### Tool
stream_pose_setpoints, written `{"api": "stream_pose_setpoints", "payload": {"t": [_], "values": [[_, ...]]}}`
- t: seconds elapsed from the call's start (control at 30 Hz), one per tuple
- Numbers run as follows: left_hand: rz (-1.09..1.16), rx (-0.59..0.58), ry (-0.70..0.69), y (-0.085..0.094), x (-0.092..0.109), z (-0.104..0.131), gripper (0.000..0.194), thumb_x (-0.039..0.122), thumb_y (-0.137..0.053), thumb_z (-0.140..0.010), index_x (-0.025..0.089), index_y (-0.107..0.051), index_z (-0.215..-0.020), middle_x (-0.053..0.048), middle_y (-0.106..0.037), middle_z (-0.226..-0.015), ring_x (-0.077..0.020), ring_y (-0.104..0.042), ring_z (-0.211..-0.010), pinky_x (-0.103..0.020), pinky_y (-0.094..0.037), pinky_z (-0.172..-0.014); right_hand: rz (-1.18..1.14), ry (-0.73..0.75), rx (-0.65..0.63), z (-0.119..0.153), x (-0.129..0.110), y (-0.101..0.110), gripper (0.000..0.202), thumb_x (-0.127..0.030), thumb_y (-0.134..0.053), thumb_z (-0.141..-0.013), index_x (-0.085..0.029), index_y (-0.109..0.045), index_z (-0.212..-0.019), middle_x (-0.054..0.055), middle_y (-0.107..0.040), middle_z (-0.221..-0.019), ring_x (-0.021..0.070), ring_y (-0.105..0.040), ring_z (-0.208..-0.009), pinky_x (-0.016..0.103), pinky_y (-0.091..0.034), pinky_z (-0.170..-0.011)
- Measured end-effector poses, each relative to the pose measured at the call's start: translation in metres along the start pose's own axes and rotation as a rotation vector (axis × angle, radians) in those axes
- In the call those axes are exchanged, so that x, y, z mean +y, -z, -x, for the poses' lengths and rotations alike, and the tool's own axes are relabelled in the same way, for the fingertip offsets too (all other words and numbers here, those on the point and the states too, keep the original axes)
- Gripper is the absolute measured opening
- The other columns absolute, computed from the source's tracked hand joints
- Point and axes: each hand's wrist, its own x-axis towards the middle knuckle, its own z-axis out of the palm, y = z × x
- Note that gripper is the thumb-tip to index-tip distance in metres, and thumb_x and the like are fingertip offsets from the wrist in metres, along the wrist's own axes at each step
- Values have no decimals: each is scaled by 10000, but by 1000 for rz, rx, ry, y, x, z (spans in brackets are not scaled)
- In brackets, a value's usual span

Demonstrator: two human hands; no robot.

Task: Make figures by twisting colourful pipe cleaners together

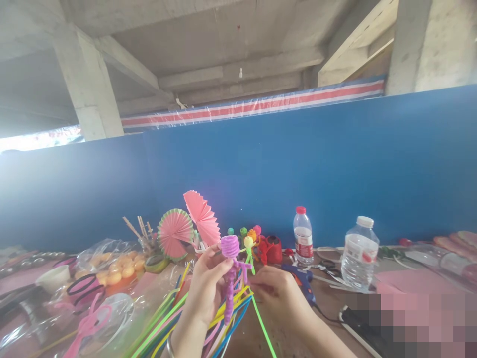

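My left hand (206, 283) is closed around a purple figure (230, 266) that looks twisted from pipe cleaners, with a coiled round head on top and thin limbs. Close to the figure's right-hand limb, my right hand (278, 291) has its fingers pinched together; what they hold, if anything, is hidden. A bright green pipe cleaner (264, 325) runs down from just below those fingertips. Under and beside my left wrist lies a bundle of pipe cleaners (167, 318) in several colours. Behind the purple figure stands a smaller yellow-green figure (249, 253).
Two water bottles, one red-capped (303, 236) and one white-capped (359, 253), stand on the right, with a blue glue gun (298, 283) nearer. Pink paper fans (203, 216) stand at the back. Clear plastic bags (108, 258) and a white cup (54, 279) occupy the left.
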Motion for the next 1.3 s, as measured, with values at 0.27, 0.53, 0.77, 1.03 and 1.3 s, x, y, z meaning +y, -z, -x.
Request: {"api": "stream_pose_setpoints", "payload": {"t": [0.27,0.53,0.77,1.03,1.3], "values": [[-324,-247,126,-2,7,5,282,135,-674,-587,157,-531,-829,-25,-644,-647,-141,-590,-554,-222,-430,-527,-249,-406,67,-8,9,13,243,-322,-480,-773,-140,-612,-680,-7,-553,-504,117,-484,-460,213,-344,-445],[-442,47,-87,7,-8,-6,270,220,-626,-683,181,-496,-917,-28,-660,-771,-160,-618,-689,-225,-451,-582,112,238,244,10,-15,9,113,-154,-479,-783,-159,-592,-778,33,-541,-646,133,-473,-578,240,-360,-521],[-159,117,-119,0,-4,-5,255,219,-660,-663,180,-519,-871,39,-632,-647,-84,-557,-468,-217,-449,-555,440,475,94,9,-6,2,201,-113,-470,-799,-178,-597,-940,50,-590,-709,149,-450,-620,267,-342,-555],[26,35,-26,-9,2,4,267,173,-669,-643,176,-547,-881,29,-610,-671,-76,-552,-540,-153,-397,-474,583,441,62,5,-1,-3,201,-123,-428,-811,-196,-613,-779,26,-559,-618,143,-444,-594,252,-317,-534],[-169,-5,-131,-12,5,6,281,183,-672,-639,207,-500,-860,23,-609,-679,-121,-582,-601,-214,-459,-568,135,-82,90,3,-15,3,261,-88,-449,-720,-224,-579,-901,-8,-588,-702,138,-509,-649,226,-383,-588]]}}
